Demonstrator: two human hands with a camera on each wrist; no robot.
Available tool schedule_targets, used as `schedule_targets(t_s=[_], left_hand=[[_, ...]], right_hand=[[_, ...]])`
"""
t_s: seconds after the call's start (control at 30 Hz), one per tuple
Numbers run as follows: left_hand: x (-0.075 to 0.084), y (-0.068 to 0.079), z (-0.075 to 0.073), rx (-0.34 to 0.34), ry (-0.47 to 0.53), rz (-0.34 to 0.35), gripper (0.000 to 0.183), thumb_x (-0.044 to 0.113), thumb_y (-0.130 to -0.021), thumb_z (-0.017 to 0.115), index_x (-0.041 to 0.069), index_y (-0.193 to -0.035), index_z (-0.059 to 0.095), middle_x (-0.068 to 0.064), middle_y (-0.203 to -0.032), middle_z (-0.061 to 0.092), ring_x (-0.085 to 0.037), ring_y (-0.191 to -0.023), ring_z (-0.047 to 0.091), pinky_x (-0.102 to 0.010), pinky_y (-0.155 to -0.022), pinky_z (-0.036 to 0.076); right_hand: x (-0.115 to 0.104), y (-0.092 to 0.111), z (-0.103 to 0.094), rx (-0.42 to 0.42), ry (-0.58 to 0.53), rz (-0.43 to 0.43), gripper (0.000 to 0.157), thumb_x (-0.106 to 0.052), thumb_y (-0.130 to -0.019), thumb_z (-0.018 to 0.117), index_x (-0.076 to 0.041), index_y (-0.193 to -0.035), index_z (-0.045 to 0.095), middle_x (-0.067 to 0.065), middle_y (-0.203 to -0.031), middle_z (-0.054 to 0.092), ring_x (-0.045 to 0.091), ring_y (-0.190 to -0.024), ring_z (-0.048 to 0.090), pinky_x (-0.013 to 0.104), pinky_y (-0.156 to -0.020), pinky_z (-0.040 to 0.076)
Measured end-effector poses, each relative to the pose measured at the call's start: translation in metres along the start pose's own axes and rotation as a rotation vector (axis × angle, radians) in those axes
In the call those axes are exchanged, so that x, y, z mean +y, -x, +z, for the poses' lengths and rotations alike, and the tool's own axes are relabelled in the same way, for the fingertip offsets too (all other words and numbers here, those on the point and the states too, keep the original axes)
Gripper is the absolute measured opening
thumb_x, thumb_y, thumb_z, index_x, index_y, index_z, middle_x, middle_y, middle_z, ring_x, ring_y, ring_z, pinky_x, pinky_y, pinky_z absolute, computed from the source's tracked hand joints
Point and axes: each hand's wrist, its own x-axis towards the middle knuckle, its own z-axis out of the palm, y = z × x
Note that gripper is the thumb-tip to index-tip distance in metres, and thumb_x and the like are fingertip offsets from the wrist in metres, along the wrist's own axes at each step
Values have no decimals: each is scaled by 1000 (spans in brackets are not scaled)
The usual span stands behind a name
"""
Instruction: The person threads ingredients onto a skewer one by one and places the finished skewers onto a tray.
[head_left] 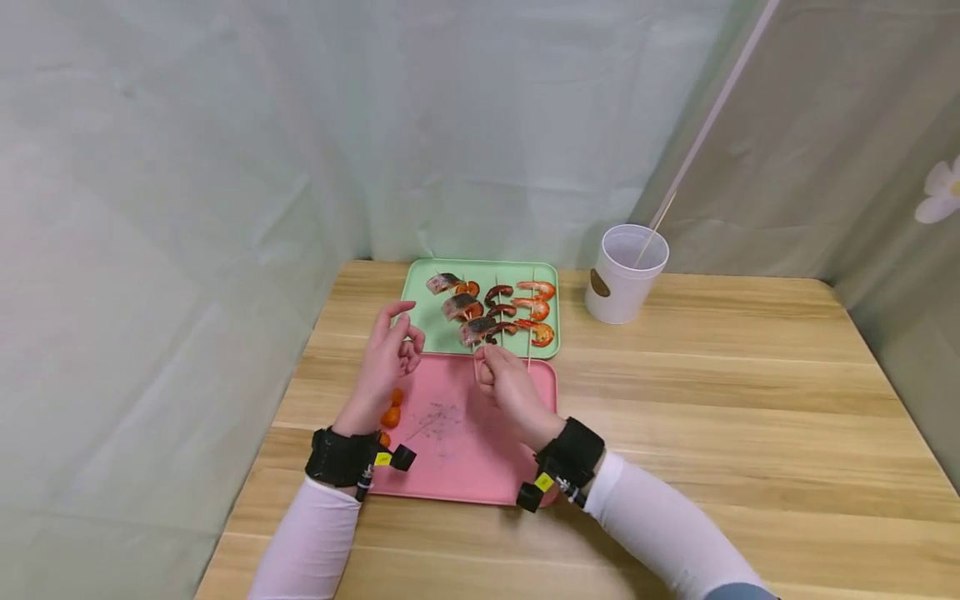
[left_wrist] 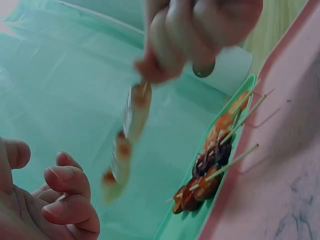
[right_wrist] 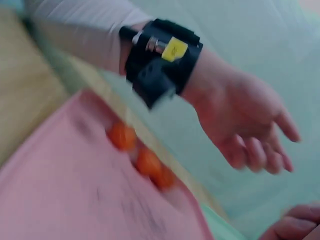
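Note:
My right hand pinches the lower end of a skewer of fish pieces, three chunks with dark skin. In the left wrist view this fish skewer hangs tilted in the air from the right hand, somewhat blurred. To its left, my left hand is raised with loosely bent fingers and holds nothing. Beneath the fish, the green tray carries a shrimp skewer, a dark tentacle skewer and a skewer of reddish-brown round pieces, partly hidden by the fish in the head view.
In front of the green tray lies a pink tray with dark marks on its surface. Small round orange pieces sit along its left side, below the left wrist. A white bucket with a thin stick stands at the back right.

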Motion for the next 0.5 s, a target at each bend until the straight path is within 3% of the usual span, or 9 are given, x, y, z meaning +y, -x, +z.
schedule_targets(t_s=[0.2, 0.37, 0.5], left_hand=[[-4, 5, -5, 39, -5, -20, 41, 41, -117, 41, 14, -148, 43, -5, -89, 52, -14, -61, 40, -25, -56, 32], [-6, 7, -7, 47, -10, -53, 43, 46, -116, 44, 15, -145, 47, -5, -92, 52, -15, -65, 41, -26, -58, 34], [-6, 7, -9, 55, 0, -74, 42, 45, -115, 45, 15, -144, 48, -5, -93, 53, -16, -67, 42, -25, -60, 36]], right_hand=[[18, -31, 45, 105, -295, 145, 21, -20, -118, 32, -7, -107, 45, -7, -65, 22, 8, -55, 15, 24, -53, 18], [30, -45, 62, 181, -380, 195, 26, -24, -119, 32, -4, -115, 49, -7, -63, 25, 8, -53, 18, 23, -51, 19], [33, -51, 67, 233, -408, 222, 35, -27, -120, 33, 0, -133, 50, -6, -63, 29, 9, -54, 22, 24, -53, 23]])
